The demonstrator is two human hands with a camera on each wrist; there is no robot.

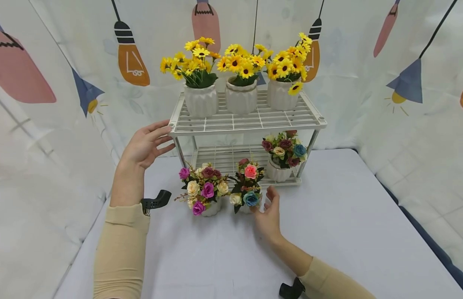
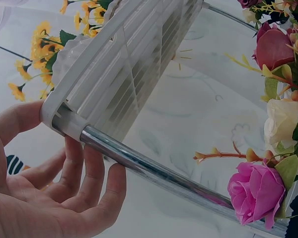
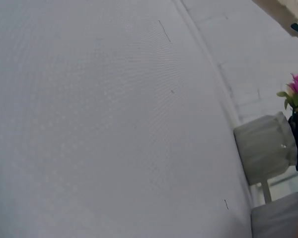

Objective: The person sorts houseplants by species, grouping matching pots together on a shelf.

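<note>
Our left hand (image 1: 144, 145) is spread wide, fingers straight and a little apart, and its fingertips (image 2: 74, 148) rest against the front left corner of the white two-tier rack (image 1: 250, 121), just where the chrome leg (image 2: 154, 173) meets the top shelf; the grip closes on nothing. Our right hand (image 1: 268, 218) lies low over the counter (image 1: 339, 224), fingers relaxed and slightly parted, right beside the small white pot of mixed roses (image 1: 247, 187); whether the fingertips actually touch the pot we cannot tell from the head view, and the right wrist view shows only counter cloth and the white pot of the other bouquet (image 3: 266, 147). That rose pot stands upright on the counter just in front of the rack's lower shelf, its long axis vertical, blooms pointing up. Just to its left stands a second pot of roses (image 1: 204, 189), also upright, the two bouquets nearly touching. A third rose pot (image 1: 284, 154) sits on the lower shelf at the right end. Three white pots of yellow sunflowers (image 1: 236, 66) stand in a row on the top shelf.
</note>
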